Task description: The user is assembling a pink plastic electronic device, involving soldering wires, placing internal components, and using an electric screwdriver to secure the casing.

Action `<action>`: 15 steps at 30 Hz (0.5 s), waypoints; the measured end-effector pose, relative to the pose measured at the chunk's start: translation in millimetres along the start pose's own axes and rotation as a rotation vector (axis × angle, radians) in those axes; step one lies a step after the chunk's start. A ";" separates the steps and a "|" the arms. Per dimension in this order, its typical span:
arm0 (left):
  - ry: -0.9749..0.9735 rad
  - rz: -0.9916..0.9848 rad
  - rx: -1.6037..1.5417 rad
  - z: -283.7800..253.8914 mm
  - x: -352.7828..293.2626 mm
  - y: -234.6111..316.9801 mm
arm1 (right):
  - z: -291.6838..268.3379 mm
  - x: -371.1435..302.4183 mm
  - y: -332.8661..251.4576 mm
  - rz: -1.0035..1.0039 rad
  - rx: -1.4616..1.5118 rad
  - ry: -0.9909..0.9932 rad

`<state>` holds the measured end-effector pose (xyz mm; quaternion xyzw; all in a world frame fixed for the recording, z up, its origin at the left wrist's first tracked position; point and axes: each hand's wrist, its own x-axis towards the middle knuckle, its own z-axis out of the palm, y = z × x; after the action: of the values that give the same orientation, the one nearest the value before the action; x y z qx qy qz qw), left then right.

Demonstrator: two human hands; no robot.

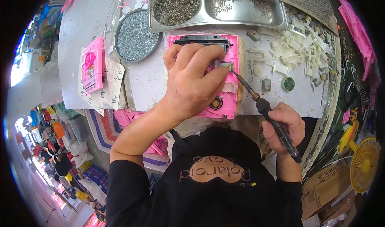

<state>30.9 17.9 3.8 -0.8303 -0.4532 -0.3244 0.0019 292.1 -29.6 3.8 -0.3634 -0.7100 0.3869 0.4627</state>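
Note:
A pink plastic casing [229,106] lies on a padded block, with a black strip along its far edge and a round black part at its near end. Over its middle is my left hand [194,76], fingers bent and thumb and fingertips drawn together beside a small metal part [227,64]. What they pinch is too small to make out. My right hand [286,127] grips the black handle of a soldering iron [262,106]. The iron's tip meets the metal part right by my left thumb.
Behind the casing stands a metal tray [218,28] of small springs. Left are a round dish of screws [136,36] and a pink decorated cover [93,66] on paper sheets. Right lie white plastic brackets [294,46], small motors [266,84] and a green-filled round tin [288,83]. A yellow fan [363,165] stands lower right.

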 end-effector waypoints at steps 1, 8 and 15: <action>-0.012 0.001 0.005 -0.4 0.2 -0.1 | -1.2 -0.3 -0.9 0.010 -0.004 -0.009; -0.059 0.022 0.018 -4.9 2.6 -0.3 | 0.3 2.7 -2.4 0.009 0.001 -0.015; -0.083 0.030 0.037 -5.8 3.0 0.6 | 1.8 9.9 -9.1 -0.085 -0.173 -0.069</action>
<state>29.4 18.1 10.2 -0.8496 -0.4462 -0.2812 0.0032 285.9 -25.2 15.1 -0.3581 -0.7710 0.3166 0.4209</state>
